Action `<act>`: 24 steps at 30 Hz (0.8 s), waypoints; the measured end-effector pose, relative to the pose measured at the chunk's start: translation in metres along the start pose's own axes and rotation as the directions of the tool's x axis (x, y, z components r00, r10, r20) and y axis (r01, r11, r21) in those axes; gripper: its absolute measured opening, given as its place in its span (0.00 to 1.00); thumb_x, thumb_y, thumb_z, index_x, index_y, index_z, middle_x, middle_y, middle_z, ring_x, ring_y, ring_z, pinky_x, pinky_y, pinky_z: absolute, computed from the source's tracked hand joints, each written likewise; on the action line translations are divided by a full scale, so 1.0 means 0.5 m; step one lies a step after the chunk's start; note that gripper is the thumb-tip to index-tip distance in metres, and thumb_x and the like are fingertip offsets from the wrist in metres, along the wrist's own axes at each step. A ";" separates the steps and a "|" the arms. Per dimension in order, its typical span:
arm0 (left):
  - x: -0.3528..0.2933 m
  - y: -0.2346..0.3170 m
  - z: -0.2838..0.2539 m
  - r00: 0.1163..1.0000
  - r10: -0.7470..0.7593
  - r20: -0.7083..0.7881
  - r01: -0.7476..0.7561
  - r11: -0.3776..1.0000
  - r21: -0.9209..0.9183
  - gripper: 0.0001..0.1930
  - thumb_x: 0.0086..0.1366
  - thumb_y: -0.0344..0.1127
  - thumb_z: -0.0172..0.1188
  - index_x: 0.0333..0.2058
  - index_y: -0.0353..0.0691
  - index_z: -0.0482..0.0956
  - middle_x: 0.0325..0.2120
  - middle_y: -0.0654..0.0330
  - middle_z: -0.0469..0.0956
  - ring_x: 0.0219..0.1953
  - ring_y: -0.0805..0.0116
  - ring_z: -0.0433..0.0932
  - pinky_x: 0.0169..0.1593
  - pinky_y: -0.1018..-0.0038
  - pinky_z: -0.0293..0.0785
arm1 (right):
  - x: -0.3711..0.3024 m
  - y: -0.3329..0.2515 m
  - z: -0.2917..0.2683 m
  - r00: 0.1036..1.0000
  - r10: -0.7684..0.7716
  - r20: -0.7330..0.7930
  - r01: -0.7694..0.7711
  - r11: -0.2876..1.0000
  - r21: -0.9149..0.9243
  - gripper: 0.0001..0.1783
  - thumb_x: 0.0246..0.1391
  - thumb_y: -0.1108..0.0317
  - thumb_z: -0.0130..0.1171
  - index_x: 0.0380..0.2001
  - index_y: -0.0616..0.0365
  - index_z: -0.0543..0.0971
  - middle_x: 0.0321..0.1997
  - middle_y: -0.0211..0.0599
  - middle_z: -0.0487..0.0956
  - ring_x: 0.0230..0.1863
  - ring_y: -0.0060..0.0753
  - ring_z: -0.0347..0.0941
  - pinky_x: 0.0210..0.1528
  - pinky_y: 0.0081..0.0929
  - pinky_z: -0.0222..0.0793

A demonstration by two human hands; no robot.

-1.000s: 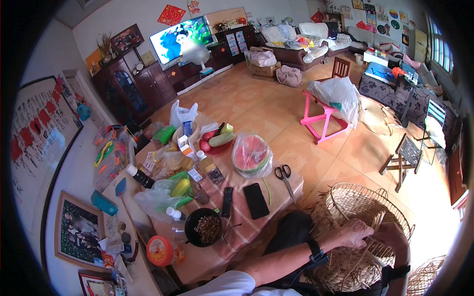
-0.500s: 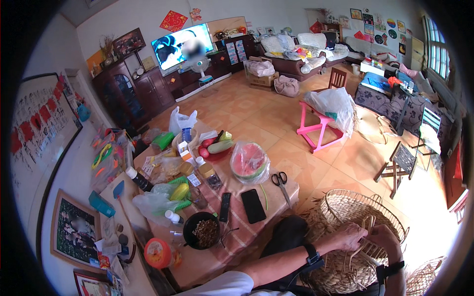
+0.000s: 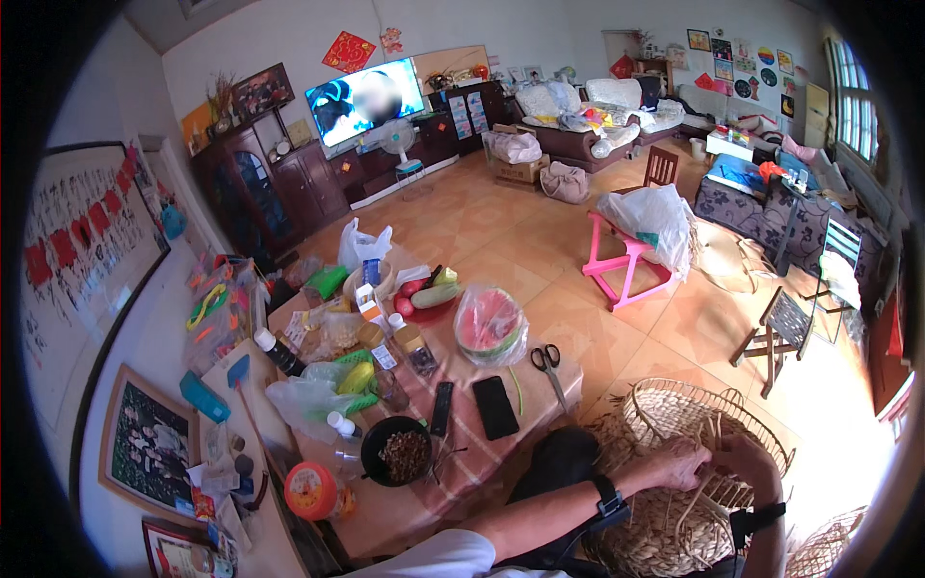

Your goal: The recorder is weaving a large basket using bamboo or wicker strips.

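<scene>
A partly woven straw basket [image 3: 660, 416] with a thin rod frame stands low at the right, beside my leg. My left hand [image 3: 682, 464], with a dark band on its wrist, is closed at the basket's side. It pinches a pale straw strand [image 3: 692, 501] that hangs below the fingers. Close against it, my right hand [image 3: 748, 462] bends inward with curled fingers at the same strands. Its fingertips are partly hidden, and what they grip is too small to make out. Braided straw [image 3: 665, 539] bulges below both hands.
Left of me, a table with a checked cloth [image 3: 453, 482] holds scissors [image 3: 552, 374], a phone [image 3: 495, 407], a remote [image 3: 441, 408], a wrapped watermelon half [image 3: 489, 326] and a dark bowl [image 3: 397, 451]. A pink stool [image 3: 626, 275] and a folding stool [image 3: 776, 332] stand beyond the basket.
My hands stay together at the basket, with small finger movements. The straw strand between them has shifted slightly. The whole view has tilted a little.
</scene>
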State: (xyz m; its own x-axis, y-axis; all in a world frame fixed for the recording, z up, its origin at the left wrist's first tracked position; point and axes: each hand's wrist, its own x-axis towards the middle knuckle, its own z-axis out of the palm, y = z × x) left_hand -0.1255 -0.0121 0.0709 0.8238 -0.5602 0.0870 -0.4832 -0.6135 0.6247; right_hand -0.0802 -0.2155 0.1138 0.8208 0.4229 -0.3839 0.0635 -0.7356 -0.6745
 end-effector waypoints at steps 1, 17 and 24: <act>-0.003 0.000 -0.001 1.000 -0.010 -0.008 0.010 1.000 -0.010 0.17 0.49 0.34 0.66 0.39 0.36 0.82 0.29 0.41 0.83 0.38 0.42 0.83 0.44 0.51 0.77 | 0.003 0.004 0.006 1.000 -0.001 0.001 0.001 1.000 0.004 0.11 0.52 0.64 0.67 0.34 0.61 0.86 0.22 0.31 0.81 0.23 0.20 0.76 0.25 0.26 0.71; 0.000 -0.009 -0.003 1.000 -0.005 -0.026 0.003 0.997 -0.081 0.19 0.47 0.37 0.66 0.39 0.36 0.82 0.26 0.44 0.82 0.35 0.43 0.83 0.43 0.52 0.76 | 0.095 0.272 -0.113 0.785 0.156 -0.600 0.290 0.764 0.577 0.03 0.60 0.74 0.54 0.36 0.61 0.76 0.23 0.34 0.77 0.15 0.21 0.68 0.14 0.19 0.60; 0.005 -0.010 0.002 1.000 0.025 -0.017 -0.027 0.996 -0.085 0.19 0.46 0.36 0.66 0.39 0.36 0.82 0.27 0.43 0.82 0.36 0.43 0.83 0.43 0.52 0.76 | 0.015 0.223 -0.154 0.836 0.028 -0.548 0.227 0.891 0.393 0.04 0.59 0.72 0.58 0.37 0.57 0.75 0.30 0.31 0.77 0.27 0.25 0.79 0.25 0.23 0.75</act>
State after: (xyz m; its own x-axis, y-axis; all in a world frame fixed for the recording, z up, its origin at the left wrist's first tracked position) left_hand -0.1212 -0.0110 0.0675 0.8163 -0.5658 0.1164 -0.4782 -0.5490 0.6855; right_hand -0.0232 -0.3351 0.0845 0.9991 0.0431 0.0055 0.0203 -0.3517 -0.9359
